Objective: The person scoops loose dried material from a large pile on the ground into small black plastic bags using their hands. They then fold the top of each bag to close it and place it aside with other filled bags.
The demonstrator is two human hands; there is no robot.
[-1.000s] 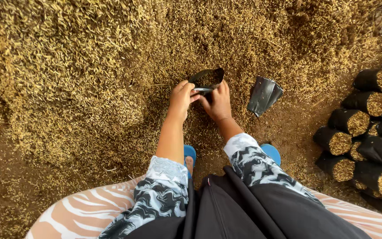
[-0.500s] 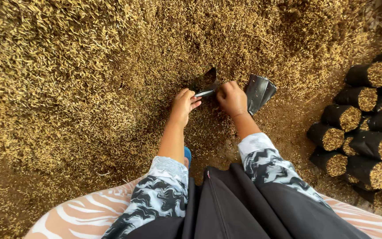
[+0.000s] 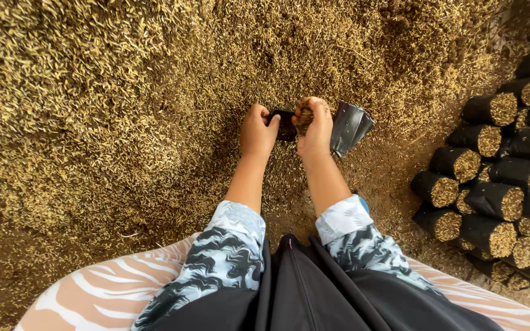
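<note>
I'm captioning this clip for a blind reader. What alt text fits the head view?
Two bare hands work at a heap of husks: the left hand holds a small black bag open while the right hand pushes husks in. Empty black bags lie beside; filled bags are stacked at right.

Light: soft, even daylight, bright on the husk pile (image 3: 93,92) | shadows: faint, under the arms | glare: slight on the empty black bag (image 3: 349,127) | focus: sharp centre | edges: wide-angle bending, corners darker

Golden-brown husk heap (image 3: 124,92), black bags (image 3: 351,125), blue-white patterned sleeves (image 3: 231,245)
</note>
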